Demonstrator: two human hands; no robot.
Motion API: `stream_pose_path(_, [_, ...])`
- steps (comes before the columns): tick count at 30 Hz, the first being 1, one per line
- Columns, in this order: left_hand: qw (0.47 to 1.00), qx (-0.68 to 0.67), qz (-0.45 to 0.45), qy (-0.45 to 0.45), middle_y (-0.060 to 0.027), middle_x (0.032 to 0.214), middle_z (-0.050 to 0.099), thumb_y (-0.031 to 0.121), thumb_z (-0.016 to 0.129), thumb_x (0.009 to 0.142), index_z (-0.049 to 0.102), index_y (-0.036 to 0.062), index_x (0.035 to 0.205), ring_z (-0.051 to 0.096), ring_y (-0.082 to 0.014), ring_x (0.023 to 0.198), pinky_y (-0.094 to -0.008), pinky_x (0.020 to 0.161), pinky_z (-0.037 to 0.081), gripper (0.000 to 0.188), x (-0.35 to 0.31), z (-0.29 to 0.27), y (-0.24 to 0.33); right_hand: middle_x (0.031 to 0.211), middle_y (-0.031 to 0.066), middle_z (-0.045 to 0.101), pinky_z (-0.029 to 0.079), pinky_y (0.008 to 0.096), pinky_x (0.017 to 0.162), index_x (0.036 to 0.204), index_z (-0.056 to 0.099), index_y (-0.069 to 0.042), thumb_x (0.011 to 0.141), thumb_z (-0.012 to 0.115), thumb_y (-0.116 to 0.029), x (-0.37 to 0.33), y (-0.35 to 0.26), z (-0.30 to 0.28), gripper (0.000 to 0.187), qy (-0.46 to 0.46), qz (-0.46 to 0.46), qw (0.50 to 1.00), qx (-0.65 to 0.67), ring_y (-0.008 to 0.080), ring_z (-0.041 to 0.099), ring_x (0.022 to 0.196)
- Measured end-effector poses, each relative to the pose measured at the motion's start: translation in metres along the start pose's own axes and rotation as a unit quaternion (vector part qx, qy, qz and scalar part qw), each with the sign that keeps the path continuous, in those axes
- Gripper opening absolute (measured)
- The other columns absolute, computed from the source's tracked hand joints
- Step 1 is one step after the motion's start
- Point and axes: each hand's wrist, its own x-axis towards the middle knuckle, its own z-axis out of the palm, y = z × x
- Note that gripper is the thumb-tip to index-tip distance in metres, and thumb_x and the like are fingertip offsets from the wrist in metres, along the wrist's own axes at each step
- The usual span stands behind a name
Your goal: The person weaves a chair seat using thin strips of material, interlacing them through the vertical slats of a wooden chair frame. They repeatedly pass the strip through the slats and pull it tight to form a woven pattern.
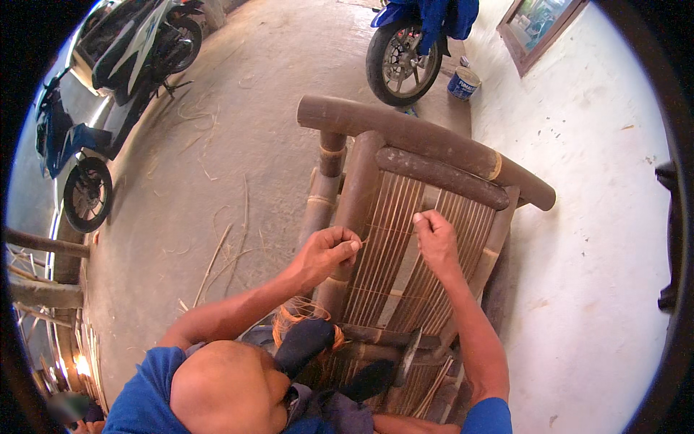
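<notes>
In front of me stands a dark brown bamboo chair frame with a panel of thin slats inside it. Fine orange strands cross these slats in rows. At the panel's left edge, beside the thick pole, my left hand is closed in a pinch on what looks like a thin strand. Over the right part of the slats my right hand is closed, thumb against the bent fingers; anything in its grip is too fine to make out. A tangled orange strand bundle lies below my left hand.
A blade rests near the lower crossbar. Motorcycles stand at the left and far side, the latter beside a blue paint bucket. A white wall rises at right. Loose strips litter the concrete floor.
</notes>
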Motion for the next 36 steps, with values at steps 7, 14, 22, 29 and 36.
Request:
stream_pose_path(7, [0.995, 0.044, 0.086, -0.025, -0.0018, 0.086, 0.063, 0.022, 0.059, 0.106, 0.063, -0.0001, 0.106, 0.054, -0.0088, 0.077, -0.0283, 0.07, 0.048, 0.023, 0.051, 0.037, 0.04, 0.072, -0.0021, 0.059, 0.047, 0.0246, 0.053, 0.099, 0.066, -0.005, 0.106, 0.062, -0.024, -0.011, -0.036, -0.047, 0.021, 0.024, 0.024, 0.982, 0.184, 0.0057, 0.054, 0.06])
stream_pose_path(14, [0.994, 0.03, 0.091, -0.047, -0.0028, 0.092, 0.065, 0.027, 0.063, 0.103, 0.066, 0.0006, 0.107, 0.055, -0.0096, 0.082, -0.0308, 0.075, 0.049, 0.027, 0.105, 0.082, 0.06, 0.077, -0.0013, 0.062, 0.049, 0.0242, 0.058, 0.099, 0.067, -0.004, 0.105, 0.064, -0.022, -0.025, -0.053, -0.069, 0.019, 0.066, 0.032, 0.983, 0.169, 0.0057, 0.056, 0.064])
stream_pose_path(22, [0.986, -0.049, 0.144, -0.073, -0.0052, 0.101, 0.072, 0.021, 0.065, 0.103, 0.07, 0.0009, 0.108, 0.064, -0.0121, 0.097, -0.0319, 0.092, 0.051, 0.021, 0.127, 0.111, 0.053, 0.077, -0.0025, 0.062, 0.046, 0.0233, 0.058, 0.101, 0.07, -0.004, 0.104, 0.065, -0.022, -0.026, -0.058, -0.088, 0.019, 0.11, -0.03, 0.988, 0.107, 0.0039, 0.055, 0.065])
stream_pose_path(29, [0.983, -0.063, 0.141, -0.097, -0.0044, 0.104, 0.073, 0.02, 0.066, 0.103, 0.071, 0.001, 0.109, 0.065, -0.0118, 0.098, -0.0305, 0.091, 0.052, 0.021, 0.121, 0.121, 0.059, 0.08, -0.0014, 0.064, 0.048, 0.0267, 0.068, 0.101, 0.071, -0.001, 0.101, 0.068, -0.021, -0.023, -0.061, -0.096, 0.02, 0.128, -0.063, 0.989, 0.044, 0.0065, 0.056, 0.074])
stream_pose_path(36, [0.979, -0.025, 0.165, -0.114, -0.0011, 0.099, 0.07, 0.024, 0.068, 0.102, 0.071, 0.0015, 0.108, 0.06, -0.009, 0.09, -0.0291, 0.083, 0.05, 0.024, 0.119, 0.121, 0.064, 0.081, -0.0005, 0.066, 0.049, 0.0275, 0.071, 0.102, 0.071, -0.001, 0.1, 0.068, -0.019, -0.025, -0.062, -0.102, 0.018, 0.111, -0.075, 0.99, 0.033, 0.0077, 0.058, 0.077])
